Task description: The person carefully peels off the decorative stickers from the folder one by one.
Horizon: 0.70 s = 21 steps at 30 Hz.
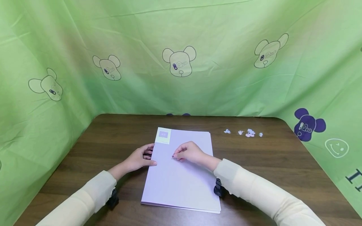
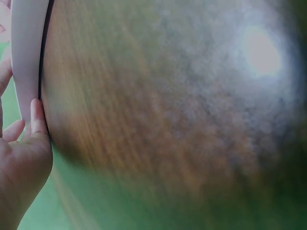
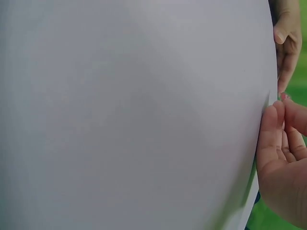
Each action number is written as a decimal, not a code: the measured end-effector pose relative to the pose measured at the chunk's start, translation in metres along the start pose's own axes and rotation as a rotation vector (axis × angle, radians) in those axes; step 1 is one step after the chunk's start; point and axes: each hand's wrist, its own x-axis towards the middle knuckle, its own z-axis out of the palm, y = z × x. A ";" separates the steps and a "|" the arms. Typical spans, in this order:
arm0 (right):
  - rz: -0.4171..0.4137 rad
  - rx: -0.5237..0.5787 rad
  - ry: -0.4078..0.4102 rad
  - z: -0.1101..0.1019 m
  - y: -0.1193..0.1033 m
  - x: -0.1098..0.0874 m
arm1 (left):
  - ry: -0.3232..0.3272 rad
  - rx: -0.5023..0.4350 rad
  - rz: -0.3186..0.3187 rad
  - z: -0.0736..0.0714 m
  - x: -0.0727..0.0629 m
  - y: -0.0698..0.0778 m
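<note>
A large pale lavender board-like pad (image 1: 183,182), with more than one layer showing at its front edge, lies on the table in the head view. A white label with a purple square (image 1: 163,135) marks its top left corner. My left hand (image 1: 139,158) rests at the pad's left edge, thumb on top and the other fingers along the side. Over the pad's upper middle, my right hand (image 1: 189,152) pinches a tiny pinkish piece (image 3: 284,97) between thumb and fingertips. That piece is mostly hidden by the fingers; I cannot tell its kind.
On the back right of the brown wooden table (image 1: 118,131) lie several small whitish and pinkish pieces (image 1: 250,133) in little clusters. A green cloth (image 1: 147,91) printed with bear heads hangs behind the table and at both sides.
</note>
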 end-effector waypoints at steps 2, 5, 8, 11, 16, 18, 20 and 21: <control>0.017 0.040 0.008 -0.001 0.002 -0.001 | 0.000 -0.004 -0.002 0.000 -0.001 0.002; 0.033 0.081 0.020 -0.003 0.003 -0.002 | 0.000 -0.006 -0.001 0.000 -0.001 0.003; 0.045 0.102 0.030 -0.006 0.004 -0.004 | -0.001 -0.009 -0.004 0.000 -0.002 0.003; 0.058 0.123 0.043 -0.009 0.006 -0.006 | -0.004 -0.008 -0.006 0.000 -0.002 0.002; 0.070 0.165 0.076 -0.021 0.011 -0.010 | -0.008 -0.008 -0.004 0.000 -0.002 0.002; 0.068 0.175 0.092 -0.027 0.013 -0.013 | -0.008 -0.006 -0.006 0.000 -0.002 0.002; 0.068 0.173 0.108 -0.034 0.015 -0.015 | -0.007 -0.003 -0.008 0.000 -0.002 0.002; 0.071 0.166 0.117 -0.038 0.016 -0.016 | -0.007 -0.002 -0.009 0.000 -0.002 0.002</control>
